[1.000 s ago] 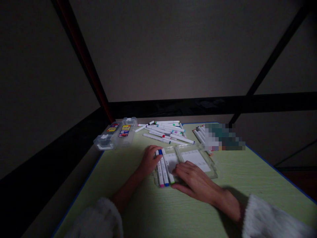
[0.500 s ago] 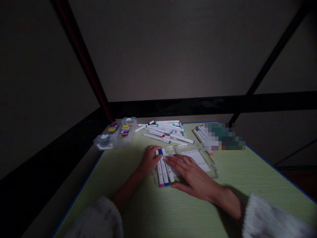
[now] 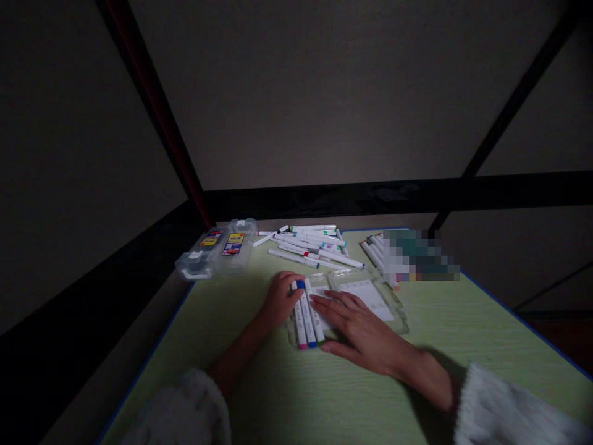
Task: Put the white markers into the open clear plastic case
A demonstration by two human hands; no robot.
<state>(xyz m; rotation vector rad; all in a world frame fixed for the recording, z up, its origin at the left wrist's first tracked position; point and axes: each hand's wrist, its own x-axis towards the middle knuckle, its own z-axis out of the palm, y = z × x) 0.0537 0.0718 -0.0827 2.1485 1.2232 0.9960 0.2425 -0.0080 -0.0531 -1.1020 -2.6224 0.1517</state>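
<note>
Three white markers with pink, blue and green ends lie side by side in the left part of an open clear plastic case (image 3: 402, 318). The blue-ended marker (image 3: 307, 318) is in the middle, between the pink-ended marker (image 3: 299, 318) and the green-ended marker (image 3: 315, 315). My left hand (image 3: 280, 300) is closed about the far ends of the markers, its thumb on them and its fingers curled over the top. My right hand (image 3: 364, 330) lies flat with outstretched fingers, their tips touching the green-ended marker. A white paper card (image 3: 370, 300) lies inside the case, partly hidden by my right hand.
A heap of loose white markers (image 3: 310, 241) lies at the table's far side. Closed clear cases with labels (image 3: 234, 259) stand at the far left. More markers (image 3: 373, 254) lie at the right, beside a blurred-out patch. Dark walls rise behind the table (image 3: 259, 395).
</note>
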